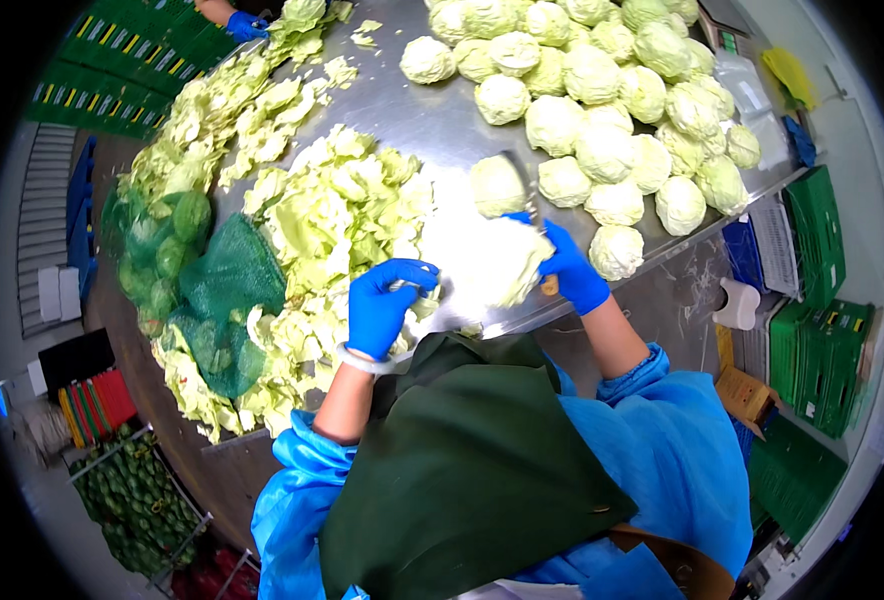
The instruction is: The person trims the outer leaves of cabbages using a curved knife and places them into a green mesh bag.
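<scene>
My right hand [571, 264], in a blue glove, holds a knife whose blurred blade [523, 176] points away from me; its wooden handle end [550, 284] shows below the fingers. Against that hand is a pale cabbage head [509, 262], partly washed out by glare. My gloved left hand [385, 304] is at its left, apart from it, fingers curled, with a bit of leaf beside the fingertips; whether it grips the leaf I cannot tell. Another cabbage head [498, 186] sits just beyond. Loose cabbage leaves [344, 206] are heaped to the left.
Many cabbage heads [592, 75] are piled at the right of the metal table [382, 82]. Green net bags [232, 262] holding cabbages lie at its left edge. A co-worker's blue-gloved hand [247, 27] is at the far left. Green crates [821, 360] stand right of the table.
</scene>
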Demonstrator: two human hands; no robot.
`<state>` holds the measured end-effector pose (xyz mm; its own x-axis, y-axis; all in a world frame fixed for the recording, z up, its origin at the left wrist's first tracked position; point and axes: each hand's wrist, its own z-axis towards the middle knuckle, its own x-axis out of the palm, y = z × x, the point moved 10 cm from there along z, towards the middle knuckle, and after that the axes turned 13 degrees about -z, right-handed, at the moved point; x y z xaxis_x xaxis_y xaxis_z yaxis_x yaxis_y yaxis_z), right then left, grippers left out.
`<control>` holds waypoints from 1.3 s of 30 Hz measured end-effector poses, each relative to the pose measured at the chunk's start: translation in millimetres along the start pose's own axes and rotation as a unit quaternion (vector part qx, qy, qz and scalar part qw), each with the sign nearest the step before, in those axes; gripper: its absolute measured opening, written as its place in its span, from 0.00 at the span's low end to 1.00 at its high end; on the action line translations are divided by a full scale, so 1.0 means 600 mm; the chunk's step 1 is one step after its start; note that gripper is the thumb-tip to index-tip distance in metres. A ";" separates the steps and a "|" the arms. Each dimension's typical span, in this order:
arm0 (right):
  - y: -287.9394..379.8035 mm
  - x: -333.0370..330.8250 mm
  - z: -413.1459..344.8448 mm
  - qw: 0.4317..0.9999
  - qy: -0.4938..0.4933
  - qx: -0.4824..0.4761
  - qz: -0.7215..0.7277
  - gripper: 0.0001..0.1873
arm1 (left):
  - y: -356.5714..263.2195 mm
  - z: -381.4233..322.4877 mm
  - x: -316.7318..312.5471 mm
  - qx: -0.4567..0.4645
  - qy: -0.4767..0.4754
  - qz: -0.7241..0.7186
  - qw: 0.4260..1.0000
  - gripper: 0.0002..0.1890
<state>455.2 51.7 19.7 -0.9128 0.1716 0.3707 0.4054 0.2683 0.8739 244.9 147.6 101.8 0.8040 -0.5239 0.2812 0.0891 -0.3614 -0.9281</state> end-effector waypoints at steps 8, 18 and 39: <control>0.089 -0.273 -0.004 0.947 -0.263 -0.153 0.099 0.15 | 0.014 -0.049 -0.028 0.106 0.066 0.310 0.943 0.22; 0.310 -0.538 0.012 0.675 -0.574 -0.182 -0.427 0.28 | 0.048 -0.103 -0.297 0.036 -0.162 0.072 0.984 0.15; 0.280 0.665 -0.039 0.734 0.509 -0.435 -0.111 0.10 | -0.146 -0.245 -0.859 -0.084 -0.333 0.619 0.706 0.17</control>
<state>158.2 142.9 321.8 -0.6952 -0.7020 -0.1549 0.4605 -0.6003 0.6539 -263.9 335.9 74.3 0.3082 -0.0599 -0.9494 -0.9505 -0.0610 -0.3047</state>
